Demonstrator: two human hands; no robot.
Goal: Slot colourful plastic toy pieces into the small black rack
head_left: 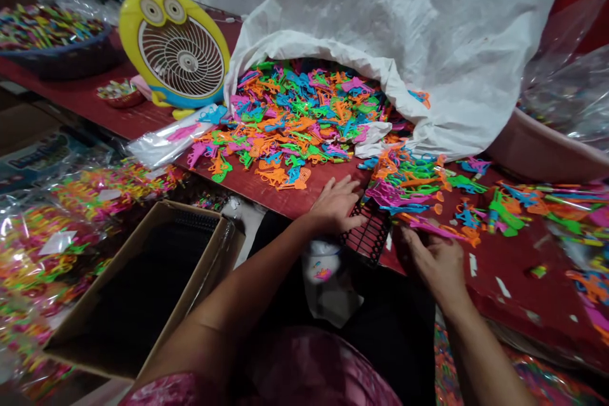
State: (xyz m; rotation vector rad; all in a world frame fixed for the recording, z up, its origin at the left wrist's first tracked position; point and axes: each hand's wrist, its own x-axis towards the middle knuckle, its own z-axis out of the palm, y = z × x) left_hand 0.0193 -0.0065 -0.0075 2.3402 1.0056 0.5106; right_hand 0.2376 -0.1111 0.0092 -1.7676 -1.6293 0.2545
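My left hand (335, 204) lies with its fingers spread at the table's front edge, beside a black plastic grid (364, 235). The grid sits at the edge, partly covered by small colourful plastic pieces (404, 181). My right hand (440, 260) is at the right of the grid, against a pink and orange piece (440, 227) at the front of that heap; its fingertips are partly hidden, and whether it grips the piece is unclear. A larger pile of orange, green, blue and pink pieces (295, 120) spills from a white sack (404, 32).
A yellow fan (188, 60) stands at the back left, near a small red bowl (121, 98) and a full blue basin (61, 60). An open cardboard box (190, 285) of black items is at the lower left, by filled bags (42, 247). A pink tub (547, 152) stands right.
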